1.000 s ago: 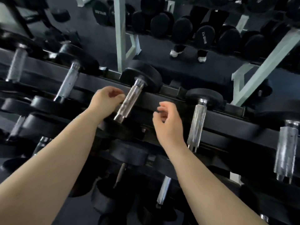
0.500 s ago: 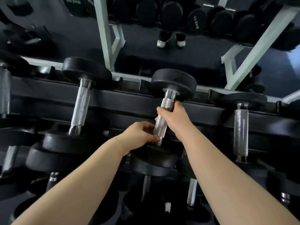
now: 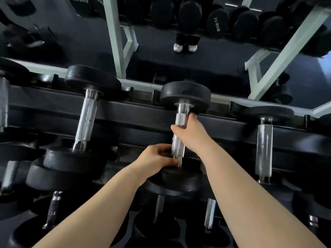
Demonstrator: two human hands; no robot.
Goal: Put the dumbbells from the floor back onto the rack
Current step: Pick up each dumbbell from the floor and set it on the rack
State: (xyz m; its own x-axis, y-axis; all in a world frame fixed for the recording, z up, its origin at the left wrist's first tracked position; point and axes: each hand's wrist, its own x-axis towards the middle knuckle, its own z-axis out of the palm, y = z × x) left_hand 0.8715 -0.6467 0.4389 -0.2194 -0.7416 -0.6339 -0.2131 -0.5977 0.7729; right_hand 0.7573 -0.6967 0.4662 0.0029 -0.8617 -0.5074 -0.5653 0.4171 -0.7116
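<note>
A black dumbbell (image 3: 184,94) with a knurled steel handle lies across the top rails of the black rack (image 3: 136,113), in the middle of the view. My right hand (image 3: 191,135) is wrapped around the upper part of its handle. My left hand (image 3: 157,160) holds the lower end of the same handle, just above the near weight head. The far head rests beyond the back rail, the near head in front of the front rail.
More dumbbells sit on the top rails: one to the left (image 3: 87,115) and one to the right (image 3: 264,147). Lower tiers hold several others (image 3: 209,215). Behind the rack a mirror (image 3: 179,65) reflects a white-framed rack and a person's legs.
Both hands went from near the handle to gripping it. The view has shifted so the dumbbell sits centred and closer.
</note>
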